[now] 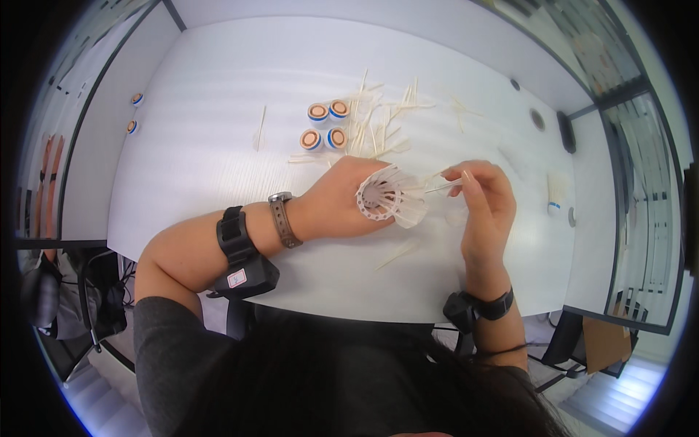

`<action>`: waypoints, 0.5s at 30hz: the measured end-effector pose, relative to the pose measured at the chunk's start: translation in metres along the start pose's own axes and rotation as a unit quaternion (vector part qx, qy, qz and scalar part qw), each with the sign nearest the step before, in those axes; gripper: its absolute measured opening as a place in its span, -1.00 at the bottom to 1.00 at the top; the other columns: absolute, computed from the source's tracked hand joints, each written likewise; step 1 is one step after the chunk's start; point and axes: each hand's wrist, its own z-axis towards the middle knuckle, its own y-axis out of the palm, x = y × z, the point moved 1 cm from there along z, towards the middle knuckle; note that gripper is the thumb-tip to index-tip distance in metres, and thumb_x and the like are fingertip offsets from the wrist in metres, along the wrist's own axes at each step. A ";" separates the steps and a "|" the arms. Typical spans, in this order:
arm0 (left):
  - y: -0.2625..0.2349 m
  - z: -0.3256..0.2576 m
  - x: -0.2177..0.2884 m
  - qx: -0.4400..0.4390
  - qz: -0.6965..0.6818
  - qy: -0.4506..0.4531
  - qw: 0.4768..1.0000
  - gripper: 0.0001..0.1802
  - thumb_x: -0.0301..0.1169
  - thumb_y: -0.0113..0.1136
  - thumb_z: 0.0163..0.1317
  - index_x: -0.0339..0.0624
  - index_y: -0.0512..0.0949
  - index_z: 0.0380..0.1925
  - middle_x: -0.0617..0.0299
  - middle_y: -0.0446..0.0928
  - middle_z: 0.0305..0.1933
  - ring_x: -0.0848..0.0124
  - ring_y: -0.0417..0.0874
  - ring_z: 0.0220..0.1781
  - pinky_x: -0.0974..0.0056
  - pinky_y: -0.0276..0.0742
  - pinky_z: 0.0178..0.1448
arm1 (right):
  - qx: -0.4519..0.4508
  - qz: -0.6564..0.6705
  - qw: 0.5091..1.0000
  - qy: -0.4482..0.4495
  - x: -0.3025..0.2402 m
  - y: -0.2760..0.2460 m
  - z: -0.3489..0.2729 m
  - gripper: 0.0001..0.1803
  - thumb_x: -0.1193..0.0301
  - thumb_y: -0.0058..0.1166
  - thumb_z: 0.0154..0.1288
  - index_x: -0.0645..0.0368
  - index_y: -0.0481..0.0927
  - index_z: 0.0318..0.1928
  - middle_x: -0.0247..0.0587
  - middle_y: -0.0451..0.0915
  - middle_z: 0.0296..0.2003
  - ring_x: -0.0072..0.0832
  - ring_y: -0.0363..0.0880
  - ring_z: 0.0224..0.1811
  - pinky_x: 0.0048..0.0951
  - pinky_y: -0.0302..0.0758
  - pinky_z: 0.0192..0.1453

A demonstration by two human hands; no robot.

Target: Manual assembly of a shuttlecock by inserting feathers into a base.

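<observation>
My left hand [338, 197] is closed around a partly feathered shuttlecock [409, 210], held above the table. A pale ring with small holes along its rim faces me, and white feathers spread from it to the right. Much of its far side is hidden by the hand. Just right of it, the fingertips of my right hand [486, 200] pinch a white feather [440, 188] by one end. The feather's other end reaches to the shuttlecock's feathers; whether they touch, I cannot tell.
Several round cork bases [311, 139] with blue bands stand beyond my left hand. Loose feathers [378, 127] lie heaped beside them. One feather [261, 130] lies apart at left, another [395, 255] near the front edge. A feathered piece with blue [555, 197] sits far right. Panels border the table.
</observation>
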 end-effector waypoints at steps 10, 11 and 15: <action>0.001 0.000 -0.001 -0.011 0.016 0.019 1.000 -0.65 -0.20 0.48 0.04 -0.19 0.54 -0.51 0.24 0.56 -0.56 0.44 0.53 -0.57 0.36 0.44 -0.43 | -0.062 -0.067 0.995 0.043 0.010 0.003 -0.006 -0.90 0.48 0.18 0.27 0.28 0.62 -0.33 -0.32 0.54 -0.37 -0.61 0.41 -0.34 -0.56 0.36 -0.17; 0.000 0.000 0.000 -0.011 0.017 0.019 1.000 -0.65 -0.20 0.48 0.04 -0.19 0.54 -0.51 0.24 0.56 -0.56 0.44 0.53 -0.57 0.36 0.44 -0.43 | -0.068 -0.078 0.994 0.035 0.011 0.003 -0.006 -0.90 0.48 0.18 0.27 0.28 0.62 -0.32 -0.32 0.55 -0.38 -0.61 0.41 -0.35 -0.56 0.36 -0.18; -0.001 -0.001 0.004 -0.017 0.006 0.030 0.999 -0.66 -0.22 0.50 0.02 -0.18 0.54 -0.50 0.24 0.55 -0.56 0.45 0.52 -0.57 0.36 0.44 -0.43 | -0.065 -0.078 0.994 0.035 0.010 0.006 -0.006 -0.91 0.49 0.15 0.30 0.28 0.63 -0.31 -0.31 0.57 -0.38 -0.62 0.45 -0.33 -0.56 0.37 -0.17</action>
